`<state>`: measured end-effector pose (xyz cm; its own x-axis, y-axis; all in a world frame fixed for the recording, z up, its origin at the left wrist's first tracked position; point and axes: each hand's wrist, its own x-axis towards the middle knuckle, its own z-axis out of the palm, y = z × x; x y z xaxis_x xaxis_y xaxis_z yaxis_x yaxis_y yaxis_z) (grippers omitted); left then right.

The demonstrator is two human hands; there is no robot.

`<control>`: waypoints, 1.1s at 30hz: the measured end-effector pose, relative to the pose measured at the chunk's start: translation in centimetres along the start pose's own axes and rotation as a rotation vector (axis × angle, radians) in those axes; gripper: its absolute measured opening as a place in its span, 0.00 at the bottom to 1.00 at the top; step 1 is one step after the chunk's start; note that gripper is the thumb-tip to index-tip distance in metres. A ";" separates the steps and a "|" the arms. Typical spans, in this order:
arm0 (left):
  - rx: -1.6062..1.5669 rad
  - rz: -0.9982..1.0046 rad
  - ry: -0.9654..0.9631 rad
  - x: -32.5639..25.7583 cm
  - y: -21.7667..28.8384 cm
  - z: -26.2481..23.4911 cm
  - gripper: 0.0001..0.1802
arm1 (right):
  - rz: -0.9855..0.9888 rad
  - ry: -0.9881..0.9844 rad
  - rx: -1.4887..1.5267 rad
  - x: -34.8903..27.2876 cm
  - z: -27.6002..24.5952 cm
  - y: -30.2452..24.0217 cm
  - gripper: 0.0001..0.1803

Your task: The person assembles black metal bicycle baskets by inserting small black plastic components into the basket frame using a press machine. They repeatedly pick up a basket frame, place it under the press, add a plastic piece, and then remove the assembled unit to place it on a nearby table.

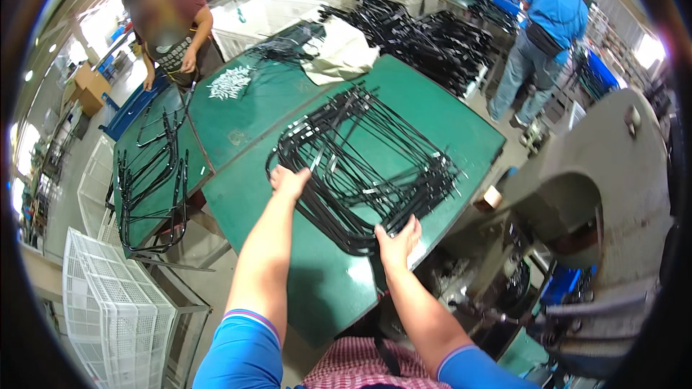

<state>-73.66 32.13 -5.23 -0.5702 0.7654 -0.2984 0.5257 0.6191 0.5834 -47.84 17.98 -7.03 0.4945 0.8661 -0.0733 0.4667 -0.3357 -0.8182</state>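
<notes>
A large bundle of thin black bent rods or cables (339, 210), looped into a rough rectangle, lies on a green tabletop (317, 284) in front of me. At its left side my left hand (290, 181) is closed round the outer strands, one finger stretched along the top. My right hand (398, 243) grips the near right corner, thumb on the strands; some of its fingers are hidden. Small metal-coloured end pieces show among the strands at the far and right corners. Both arms reach in from the lower edge.
Black bent frames (155, 173) lie on a side table at left, where a person (169, 29) stands. White small parts (231, 83), a pale cloth (339, 50) and heaped black parts (425, 36) sit farther back. A large grey machine (613, 166) stands right; white crates (115, 317) stand lower left.
</notes>
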 end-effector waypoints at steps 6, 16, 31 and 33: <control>-0.031 -0.014 0.022 -0.2 1.4 1.1 0.51 | 0.209 -0.002 -0.049 1.1 0.6 -2.1 0.56; -0.717 0.798 0.176 -14.1 3.3 -4.3 0.54 | 0.117 0.028 0.831 0.9 -1.2 0.9 0.37; -1.303 0.807 -1.472 -33.2 -2.0 -26.4 0.66 | -0.034 -0.049 0.860 -15.5 -6.3 3.9 0.40; -1.196 0.824 -1.515 -34.3 -2.9 -26.0 0.66 | -0.106 -0.164 0.858 -17.0 -7.2 6.3 0.42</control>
<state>-72.01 -0.51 22.93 0.6932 0.6318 0.3468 -0.5924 0.2254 0.7735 -48.07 -1.55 -6.83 0.3376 0.9413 0.0002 -0.2407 0.0865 -0.9667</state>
